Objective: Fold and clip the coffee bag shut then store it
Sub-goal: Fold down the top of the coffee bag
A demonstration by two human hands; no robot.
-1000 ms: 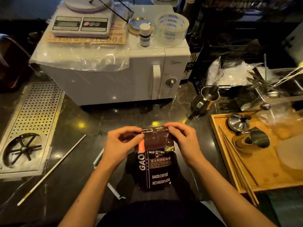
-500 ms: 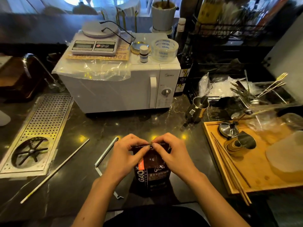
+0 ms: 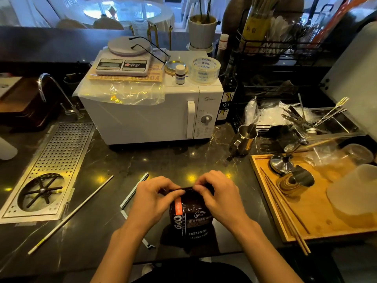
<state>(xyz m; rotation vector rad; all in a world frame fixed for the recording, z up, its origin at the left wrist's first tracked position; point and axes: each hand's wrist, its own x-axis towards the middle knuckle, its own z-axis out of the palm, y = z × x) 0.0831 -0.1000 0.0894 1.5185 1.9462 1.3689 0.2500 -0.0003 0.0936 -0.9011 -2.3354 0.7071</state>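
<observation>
Coffee bag [image 3: 190, 218] upright at tabletop [image 3: 126, 168] near edge, centre. Left hand [image 3: 152, 198] and right hand [image 3: 221, 198] grips both pinched on its folded top. Clip [image 3: 133, 193] just left.

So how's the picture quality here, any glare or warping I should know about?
Head view: dim and warm; spot glare on the dark counter beyond the hands; wide-angle bending curves the drip tray and wooden tray; lowest print on the coffee bag is blurred.
</observation>
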